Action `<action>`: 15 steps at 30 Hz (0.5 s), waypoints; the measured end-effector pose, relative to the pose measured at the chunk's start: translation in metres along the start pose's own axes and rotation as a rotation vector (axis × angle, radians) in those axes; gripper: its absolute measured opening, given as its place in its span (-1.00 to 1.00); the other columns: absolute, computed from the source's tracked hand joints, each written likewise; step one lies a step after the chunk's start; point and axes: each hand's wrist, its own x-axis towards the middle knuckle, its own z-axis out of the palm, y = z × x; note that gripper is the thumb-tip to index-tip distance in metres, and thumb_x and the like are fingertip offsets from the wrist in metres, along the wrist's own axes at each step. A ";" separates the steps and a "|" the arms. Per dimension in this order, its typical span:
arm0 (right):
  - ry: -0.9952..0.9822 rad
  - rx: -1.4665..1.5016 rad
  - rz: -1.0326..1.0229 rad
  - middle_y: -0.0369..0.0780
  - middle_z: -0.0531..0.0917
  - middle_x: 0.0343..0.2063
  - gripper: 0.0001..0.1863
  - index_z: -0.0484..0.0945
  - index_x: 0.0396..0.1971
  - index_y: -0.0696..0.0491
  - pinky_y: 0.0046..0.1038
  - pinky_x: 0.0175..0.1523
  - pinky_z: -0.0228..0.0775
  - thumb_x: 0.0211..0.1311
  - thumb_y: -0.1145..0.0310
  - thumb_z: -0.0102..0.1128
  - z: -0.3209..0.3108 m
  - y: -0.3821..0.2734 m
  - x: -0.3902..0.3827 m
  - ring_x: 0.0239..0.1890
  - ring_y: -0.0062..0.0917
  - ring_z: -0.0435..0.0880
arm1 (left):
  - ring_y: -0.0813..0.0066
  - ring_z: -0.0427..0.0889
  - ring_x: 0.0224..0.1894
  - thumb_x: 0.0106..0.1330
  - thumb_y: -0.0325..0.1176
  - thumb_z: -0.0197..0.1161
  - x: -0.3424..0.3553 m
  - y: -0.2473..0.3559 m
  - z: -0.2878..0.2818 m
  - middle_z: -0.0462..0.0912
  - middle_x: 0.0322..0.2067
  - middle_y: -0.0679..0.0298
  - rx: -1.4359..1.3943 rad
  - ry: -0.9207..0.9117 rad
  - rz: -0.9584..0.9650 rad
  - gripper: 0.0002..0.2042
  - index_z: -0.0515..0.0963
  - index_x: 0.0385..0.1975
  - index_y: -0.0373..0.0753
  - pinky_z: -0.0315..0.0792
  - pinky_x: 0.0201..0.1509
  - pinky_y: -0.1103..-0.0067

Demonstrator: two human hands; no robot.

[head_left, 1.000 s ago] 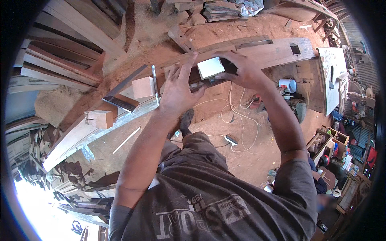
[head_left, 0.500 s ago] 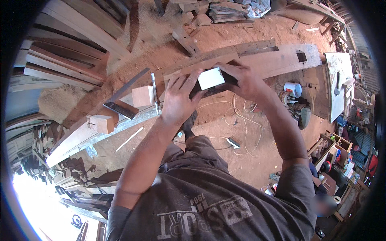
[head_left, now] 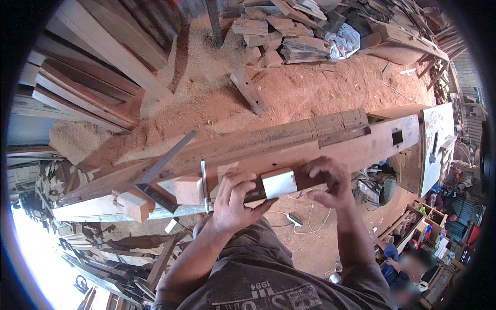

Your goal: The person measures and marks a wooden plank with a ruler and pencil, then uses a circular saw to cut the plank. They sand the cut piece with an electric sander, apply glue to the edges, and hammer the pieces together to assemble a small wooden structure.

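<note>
In front of me, above a long wooden beam [head_left: 336, 147], is a rectangular block with a bright white upper face [head_left: 279, 183] and darker sides. My left hand [head_left: 235, 204] is at its left end, fingers curled and thumb along the near lower edge. Just off the block's right end, my right hand [head_left: 330, 181] is open, fingers bent and thumb apart. Left of my left hand, a thin metal bar [head_left: 204, 186] stands beside a pale wooden block [head_left: 189, 190]. Farther left are a try square [head_left: 157, 198] and a second wooden block [head_left: 134, 205].
A square hole [head_left: 397, 137] is cut through the beam's right part. Beyond it, a short notched timber [head_left: 248, 92] lies on sawdust-covered ground. Planks [head_left: 108, 46] lean at far left. A white board [head_left: 436, 147] lies at right. A cord [head_left: 310, 222] crosses the floor; people sit at lower right.
My view has shifted, so the beam and hands appear lower. My right hand has come away from the block's right end and opened. My left hand stays at the left end.
</note>
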 end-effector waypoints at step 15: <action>-0.039 -0.169 0.010 -0.14 0.78 -0.31 -0.55 0.68 -0.27 0.10 -0.39 -0.20 0.66 -0.07 0.26 0.79 0.000 -0.014 0.025 -0.27 -0.34 0.85 | 0.13 0.72 0.02 -0.08 -0.31 0.71 0.019 0.005 -0.006 0.75 0.02 0.16 0.070 -0.080 -0.028 -0.28 0.53 0.14 -0.28 0.62 0.11 0.28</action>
